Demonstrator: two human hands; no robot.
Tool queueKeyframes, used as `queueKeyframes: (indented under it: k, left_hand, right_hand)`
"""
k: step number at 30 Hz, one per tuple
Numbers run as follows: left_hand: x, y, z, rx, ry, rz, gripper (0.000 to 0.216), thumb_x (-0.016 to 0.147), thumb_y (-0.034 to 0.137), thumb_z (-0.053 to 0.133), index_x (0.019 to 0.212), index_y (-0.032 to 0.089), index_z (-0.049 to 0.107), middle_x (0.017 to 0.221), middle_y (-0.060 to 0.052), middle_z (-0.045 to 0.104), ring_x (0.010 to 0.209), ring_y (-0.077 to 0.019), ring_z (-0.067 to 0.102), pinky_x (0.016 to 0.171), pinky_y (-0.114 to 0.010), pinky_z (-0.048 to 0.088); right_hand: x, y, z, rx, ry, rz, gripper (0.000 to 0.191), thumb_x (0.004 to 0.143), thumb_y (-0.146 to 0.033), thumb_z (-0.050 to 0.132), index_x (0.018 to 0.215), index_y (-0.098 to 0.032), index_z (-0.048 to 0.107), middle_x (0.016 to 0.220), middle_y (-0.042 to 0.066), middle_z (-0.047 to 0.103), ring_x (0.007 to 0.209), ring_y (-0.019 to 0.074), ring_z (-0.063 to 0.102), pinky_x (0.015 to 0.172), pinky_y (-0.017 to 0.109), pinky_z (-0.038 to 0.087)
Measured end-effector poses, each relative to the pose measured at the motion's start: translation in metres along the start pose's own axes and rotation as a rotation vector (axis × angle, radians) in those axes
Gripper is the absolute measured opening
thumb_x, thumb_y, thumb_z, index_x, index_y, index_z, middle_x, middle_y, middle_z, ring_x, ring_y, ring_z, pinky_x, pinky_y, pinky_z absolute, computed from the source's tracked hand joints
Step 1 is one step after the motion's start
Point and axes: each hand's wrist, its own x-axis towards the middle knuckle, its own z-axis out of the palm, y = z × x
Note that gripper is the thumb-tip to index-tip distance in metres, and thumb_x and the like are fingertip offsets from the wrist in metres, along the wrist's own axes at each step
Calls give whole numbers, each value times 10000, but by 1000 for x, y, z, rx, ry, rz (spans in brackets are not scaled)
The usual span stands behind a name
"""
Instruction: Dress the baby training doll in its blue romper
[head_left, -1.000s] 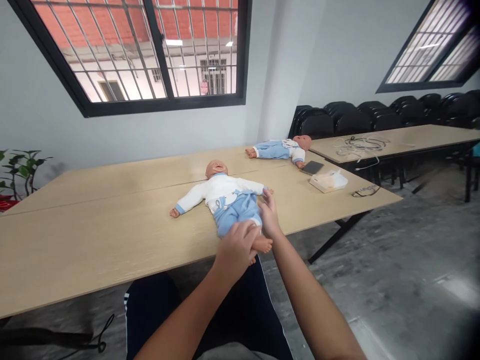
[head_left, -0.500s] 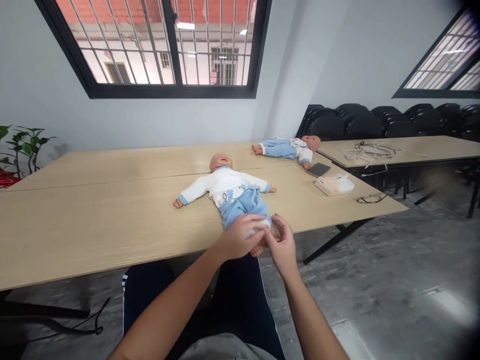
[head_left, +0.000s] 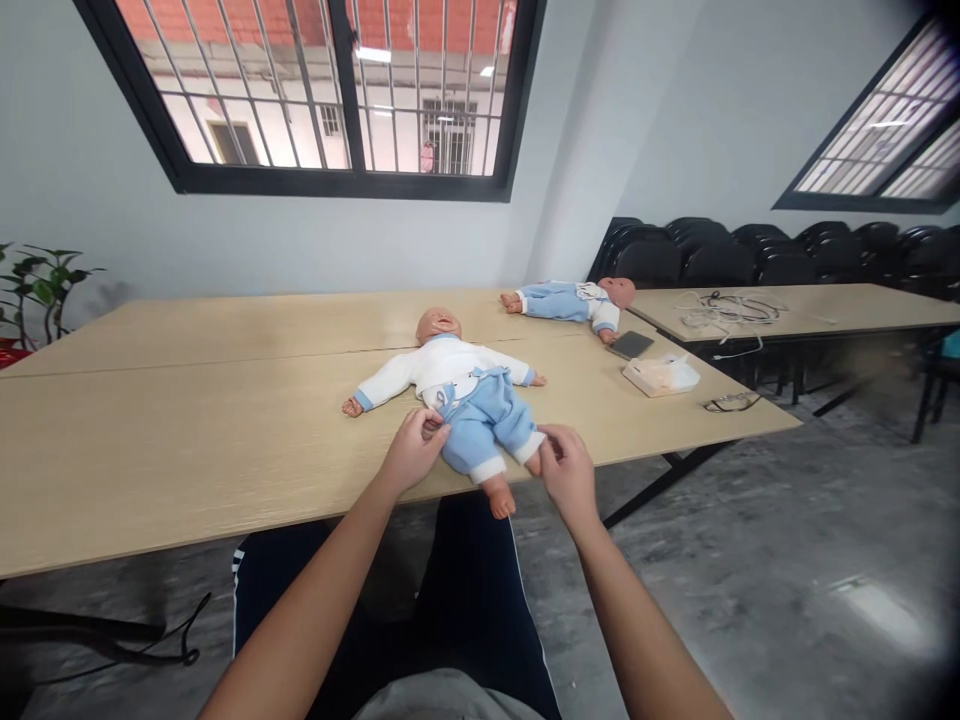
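A baby doll (head_left: pixel 457 385) in a white top and light-blue trousers lies on its back near the front edge of a long wooden table (head_left: pixel 187 420), its feet over the edge toward me. My left hand (head_left: pixel 412 450) pinches the trousers at the doll's hip on the left side. My right hand (head_left: pixel 566 470) grips the doll's leg by the white trouser cuff on the right. The other bare foot (head_left: pixel 501 500) sticks out between my hands.
A second doll (head_left: pixel 574 300) in the same clothes lies at the table's far right, beside a dark tablet (head_left: pixel 630 345), a tissue pack (head_left: pixel 660 373) and glasses (head_left: pixel 731 402). Cables (head_left: pixel 731 308) lie on another table. Black chairs (head_left: pixel 712 260) line the wall; a plant (head_left: pixel 37 290) stands left.
My left hand has moved from the doll's feet up to its hip. My right hand went from the doll's arm down to its leg. The bare foot is now uncovered.
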Motion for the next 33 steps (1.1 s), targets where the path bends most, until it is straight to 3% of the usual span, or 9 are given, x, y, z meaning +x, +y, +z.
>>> queueKeyframes:
  k: [3, 6, 10, 13, 16, 20, 25, 29, 33]
  left_hand:
    - [0, -1, 2, 39, 23, 43, 252, 914, 309, 636, 1138, 199, 599, 1153, -96, 614, 1082, -227, 611, 924, -382, 532]
    - [1, -5, 3, 43, 54, 42, 335, 896, 276, 653, 1213, 199, 575, 1142, -94, 633, 1048, -229, 615, 947, -409, 520]
    - [6, -8, 3, 51, 42, 36, 110, 886, 266, 658, 980, 217, 630, 1032, -61, 656, 986, -235, 600, 958, -427, 480]
    - [8, -11, 2, -68, 42, -5, 95, 900, 298, 646, 945, 222, 609, 1003, -44, 657, 972, -228, 605, 948, -410, 466]
    - [11, -15, 2, -165, 58, -35, 150, 938, 348, 600, 1011, 220, 568, 1026, -42, 653, 965, -206, 619, 938, -380, 478]
    - [17, -20, 3, -317, 100, -78, 247, 979, 422, 520, 1110, 215, 490, 1026, -54, 651, 963, -187, 641, 918, -351, 512]
    - [19, -17, 5, -454, 71, -124, 425, 958, 532, 561, 1203, 192, 492, 1036, -93, 695, 945, -197, 678, 926, -378, 543]
    - [15, -5, -3, -482, -191, -122, 554, 834, 526, 759, 1227, 181, 577, 1151, -122, 715, 1034, -229, 687, 973, -392, 536]
    - [17, 5, -19, -275, -436, -44, 401, 869, 536, 697, 1093, 204, 681, 1105, -62, 731, 1032, -244, 670, 950, -380, 536]
  right_hand:
    - [20, 11, -6, -116, 1, -85, 250, 973, -260, 479, 1025, -188, 712, 1032, 126, 716, 1014, 275, 660, 934, 464, 550]
    - [19, 10, -10, -223, 61, -128, 266, 973, -255, 487, 1114, -165, 694, 1111, 155, 698, 1071, 304, 645, 957, 502, 539]
    - [-32, -17, -3, -251, 216, -258, 347, 980, -257, 521, 1308, -177, 600, 1256, 180, 617, 1196, 330, 583, 1019, 547, 489]
    - [-79, -35, 12, -188, 107, -378, 380, 994, -313, 509, 1353, -199, 560, 1276, 175, 585, 1217, 335, 565, 1028, 565, 477]
    - [-101, -39, 29, -209, 50, -380, 478, 953, -414, 632, 1373, -201, 545, 1282, 178, 602, 1203, 346, 578, 994, 558, 505]
    - [-93, -37, 38, -108, 54, -195, 371, 947, -347, 662, 1287, -218, 591, 1198, 149, 696, 1131, 317, 656, 964, 508, 544]
    - [-69, -49, 24, 187, -6, 262, 399, 908, -493, 677, 1190, -212, 646, 1081, 121, 741, 978, 299, 714, 855, 438, 584]
    - [-53, -58, 11, 457, 29, 443, 448, 849, -532, 730, 1138, -199, 652, 1076, 106, 735, 989, 266, 708, 891, 401, 579]
    - [-38, -58, -3, 563, 62, 505, 461, 837, -530, 744, 1127, -182, 659, 978, 73, 729, 899, 227, 692, 825, 351, 577]
